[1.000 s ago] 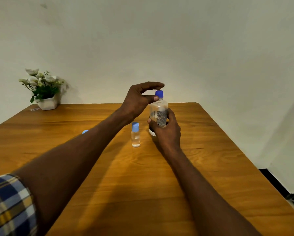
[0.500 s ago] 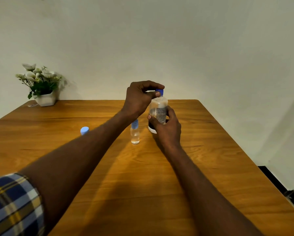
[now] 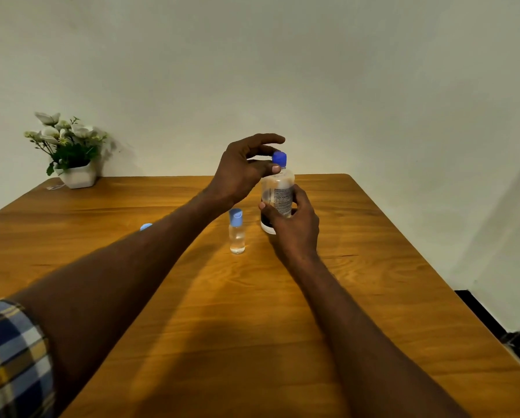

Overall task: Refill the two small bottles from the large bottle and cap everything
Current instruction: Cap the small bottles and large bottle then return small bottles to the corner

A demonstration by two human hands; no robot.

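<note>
Fingers of the left hand (image 3: 240, 173) have spread off the blue cap (image 3: 279, 159) since a moment ago, only the thumb touching. Right hand (image 3: 294, 224), grip clamped, holds the large bottle (image 3: 278, 194) upright on the counter (image 3: 358, 267) beside a capped small bottle (image 3: 236, 233); probably re-gripping between twists.

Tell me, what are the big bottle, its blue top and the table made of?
The big bottle looks like clear plastic: you can see through it, and it carries a printed label. Its blue cap seems to be matte, solid-coloured plastic. The table looks like wood with a smooth, slightly shiny finish, since grain lines run across it, though it could be a wood-look coating.
</note>
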